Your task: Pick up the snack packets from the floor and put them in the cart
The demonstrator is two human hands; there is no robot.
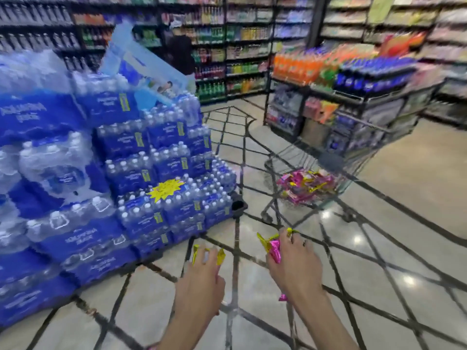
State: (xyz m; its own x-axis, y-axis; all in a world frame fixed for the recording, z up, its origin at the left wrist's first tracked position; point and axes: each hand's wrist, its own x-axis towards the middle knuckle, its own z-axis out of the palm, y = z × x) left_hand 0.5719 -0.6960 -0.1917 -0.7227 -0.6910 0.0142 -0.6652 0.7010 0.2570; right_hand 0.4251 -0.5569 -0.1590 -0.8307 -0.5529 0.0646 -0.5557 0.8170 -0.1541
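Lower centre: my left hand [202, 271] curls its fingers [205, 256] round yellow-ended snack packets [220, 256]. My right hand [290, 261] grips a pink and yellow bunch [274, 251], with 1 pink end poking out below the wrist. Both are held out toward the cart [350, 178], right of centre, where a heap of like packets [305, 185] lies; I judge a drop comes next. Stacked water packs [161, 173] fill the left.

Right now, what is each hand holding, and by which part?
The left hand grips gold-edged packets, fingers curled over their middle, only ends showing. The right hand grips pink and yellow packets around their middle.
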